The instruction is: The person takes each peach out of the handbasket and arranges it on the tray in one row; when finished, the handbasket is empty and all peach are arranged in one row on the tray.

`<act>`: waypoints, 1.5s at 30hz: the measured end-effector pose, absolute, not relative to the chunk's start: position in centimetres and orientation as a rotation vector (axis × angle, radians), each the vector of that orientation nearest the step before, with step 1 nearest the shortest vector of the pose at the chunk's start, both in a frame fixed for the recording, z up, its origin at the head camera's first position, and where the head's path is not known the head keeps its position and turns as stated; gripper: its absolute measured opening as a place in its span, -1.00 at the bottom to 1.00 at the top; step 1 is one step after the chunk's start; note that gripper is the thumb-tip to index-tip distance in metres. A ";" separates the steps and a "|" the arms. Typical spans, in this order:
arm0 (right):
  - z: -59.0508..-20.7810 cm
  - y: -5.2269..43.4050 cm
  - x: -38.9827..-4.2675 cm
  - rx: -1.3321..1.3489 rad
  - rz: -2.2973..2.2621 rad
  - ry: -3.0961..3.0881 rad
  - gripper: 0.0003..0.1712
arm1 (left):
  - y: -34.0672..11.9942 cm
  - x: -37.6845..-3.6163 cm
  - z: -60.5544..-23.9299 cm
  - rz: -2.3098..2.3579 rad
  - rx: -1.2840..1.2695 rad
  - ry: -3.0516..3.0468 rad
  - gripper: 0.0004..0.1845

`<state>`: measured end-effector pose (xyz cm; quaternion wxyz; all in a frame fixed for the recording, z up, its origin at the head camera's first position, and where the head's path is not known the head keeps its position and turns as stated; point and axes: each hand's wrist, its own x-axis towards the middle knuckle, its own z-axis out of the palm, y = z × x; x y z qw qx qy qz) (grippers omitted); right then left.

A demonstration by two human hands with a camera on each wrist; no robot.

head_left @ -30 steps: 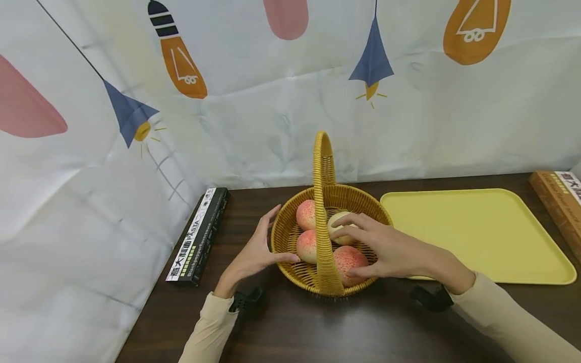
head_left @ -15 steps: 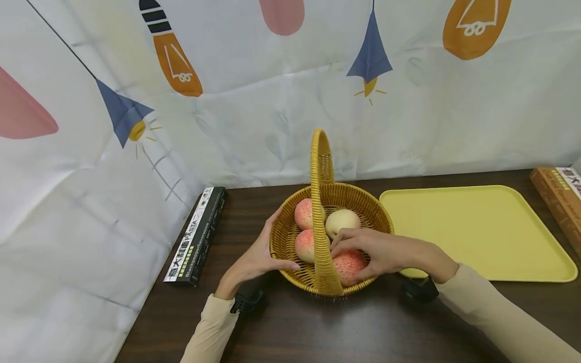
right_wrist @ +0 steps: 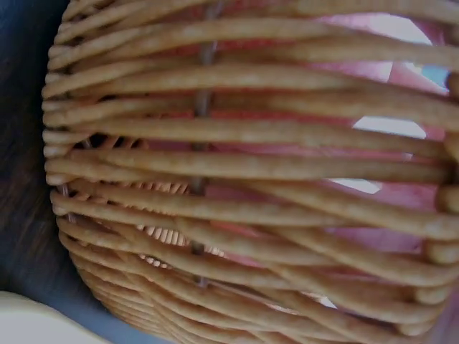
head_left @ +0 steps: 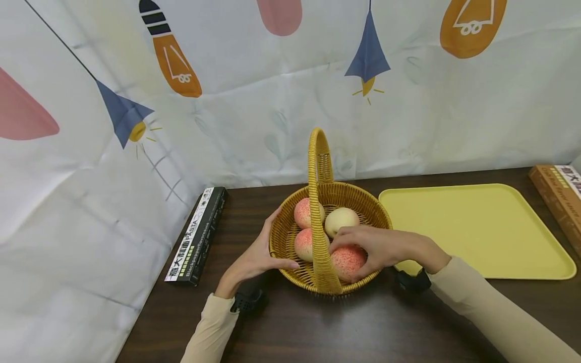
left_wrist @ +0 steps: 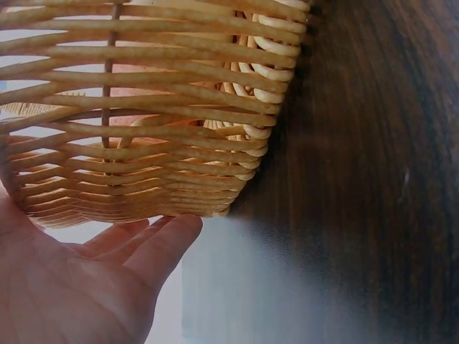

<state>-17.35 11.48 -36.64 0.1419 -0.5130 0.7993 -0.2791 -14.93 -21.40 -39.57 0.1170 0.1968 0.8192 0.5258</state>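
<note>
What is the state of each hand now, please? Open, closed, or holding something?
Left hand: open, straight fingers rest against the outer wall of the basket.
Right hand: fingers curled round the nearest peach inside the basket.

Dark brown wooden desk (head_left: 317, 327) carries, left to right: long black pasta box (head_left: 197, 236) at the left edge, round yellow wicker basket (head_left: 290, 237) with upright handle, flat yellow plastic tray (head_left: 481, 227), brown cardboard box (head_left: 556, 194) at far right.
</note>
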 end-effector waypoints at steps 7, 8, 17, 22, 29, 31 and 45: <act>-36.7 12.4 -17.5 -1.538 -0.931 2.289 -0.40 | -21.3 -15.0 -39.9 1.558 0.563 2.388 0.42; -36.5 12.8 -17.5 -1.542 -0.961 2.282 -0.38 | -21.3 -15.1 -39.9 1.562 0.570 2.383 0.42; -32.4 16.7 -15.9 -1.481 -1.271 2.248 -0.28 | -21.6 -15.1 -39.7 1.550 0.569 2.386 0.40; -30.4 19.5 -15.6 -1.520 -1.344 2.360 -0.16 | -21.7 -15.1 -39.8 1.562 0.571 2.378 0.40; -30.0 22.6 -16.5 -1.548 -1.203 2.675 -0.07 | -21.9 -15.1 -39.9 1.568 0.564 2.372 0.41; -30.4 23.1 -16.9 -1.520 -1.179 2.703 -0.08 | -22.0 -15.1 -39.9 1.573 0.568 2.368 0.41; -35.4 24.3 -18.7 -1.224 -1.055 2.774 -0.31 | -21.5 -15.2 -39.7 1.572 0.595 2.357 0.42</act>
